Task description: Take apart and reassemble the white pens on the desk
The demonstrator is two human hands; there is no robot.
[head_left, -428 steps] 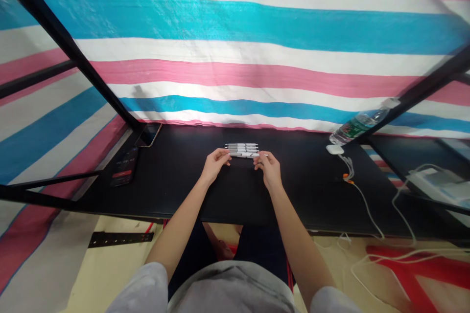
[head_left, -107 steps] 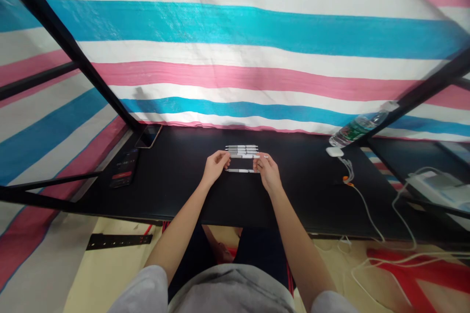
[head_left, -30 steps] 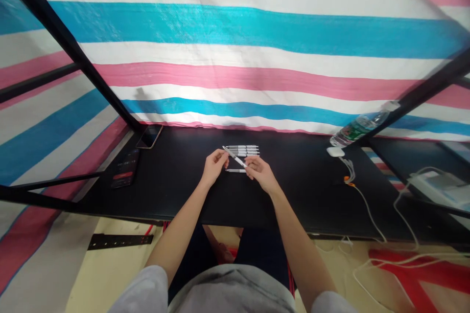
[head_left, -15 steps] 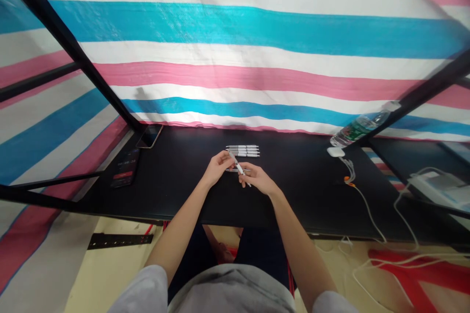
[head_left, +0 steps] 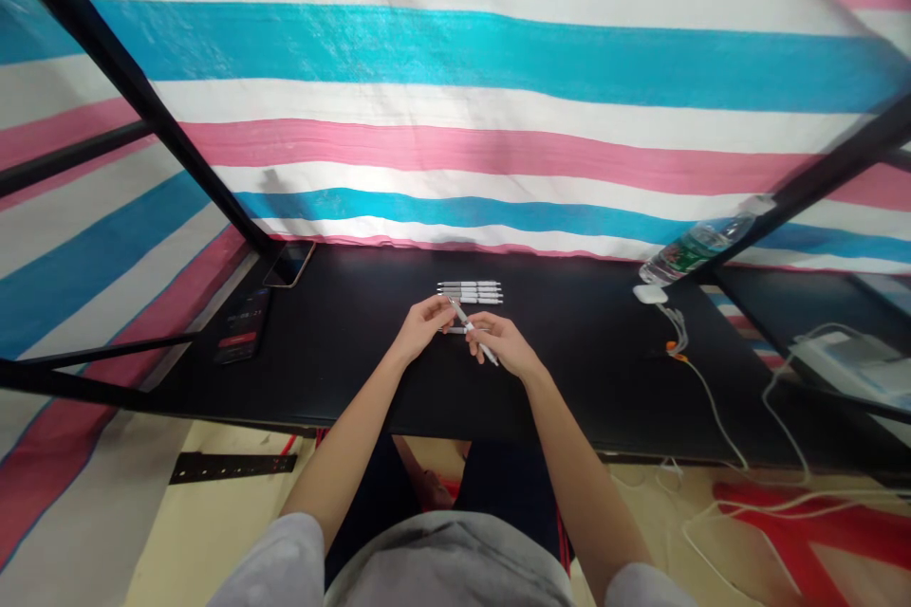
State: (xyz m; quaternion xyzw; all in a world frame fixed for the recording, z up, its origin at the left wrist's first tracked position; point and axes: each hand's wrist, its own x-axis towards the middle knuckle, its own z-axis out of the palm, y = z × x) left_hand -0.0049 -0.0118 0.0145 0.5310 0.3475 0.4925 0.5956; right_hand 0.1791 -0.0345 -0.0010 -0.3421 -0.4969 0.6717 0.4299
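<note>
A slim white-and-grey pen [head_left: 487,350] slants between my two hands over the black table. My right hand [head_left: 507,343] pinches it near the middle, its lower tip sticking out below the fingers. At the upper end, the bent fingers of my left hand [head_left: 422,326] close on the pen's grey part. Another pen [head_left: 455,330] lies on the table beneath the hands, partly covered by them. Just beyond, several similar pens [head_left: 471,292] lie side by side in a neat stack of rows.
Two phones, a dark one [head_left: 244,327] with a lit screen and another phone [head_left: 290,264], lie at the left. A water bottle [head_left: 701,247], a white charger [head_left: 651,295] and cables [head_left: 712,394] are on the right. Black frame bars [head_left: 153,109] and striped sheeting surround the table [head_left: 342,332].
The pen has shifted a little to the right and down between my hands. My right hand has moved slightly right with it; my left hand has barely moved.
</note>
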